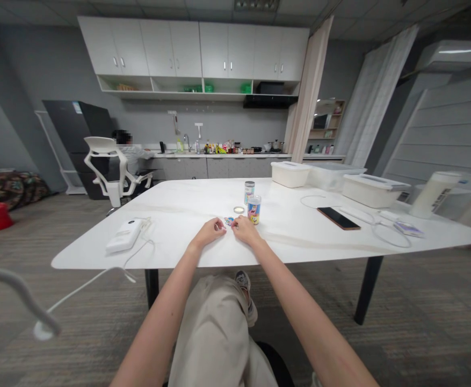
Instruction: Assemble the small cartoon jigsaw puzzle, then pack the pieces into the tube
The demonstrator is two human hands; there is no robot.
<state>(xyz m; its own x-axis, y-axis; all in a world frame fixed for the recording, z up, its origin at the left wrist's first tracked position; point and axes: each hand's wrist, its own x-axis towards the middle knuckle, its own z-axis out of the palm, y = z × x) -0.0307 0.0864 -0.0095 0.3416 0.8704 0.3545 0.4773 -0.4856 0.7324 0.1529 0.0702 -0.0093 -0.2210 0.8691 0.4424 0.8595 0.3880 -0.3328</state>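
Note:
On the white table (203, 201) a small heap of colourful little pieces (229, 221) lies between my two hands. My left hand (210, 232) rests at the left of the heap, fingers curled into a pinch; what they hold, if anything, is too small to name. From the right, my right hand (245, 230) reaches to the edge of the heap with its fingers closed together, and their tips are partly hidden. Just beyond it stands a clear can with a colourful cartoon print (254, 209). A second can with a grey lid (249, 192) is behind that. A round lid (239, 209) lies flat beside them.
A white power strip (123, 236) with cables lies at the left. On the right are a phone (338, 218), a looping white cable (374, 223), lidded storage boxes (290, 174) and a white bottle (435, 194). A person (128, 156) sits beyond the table's far left.

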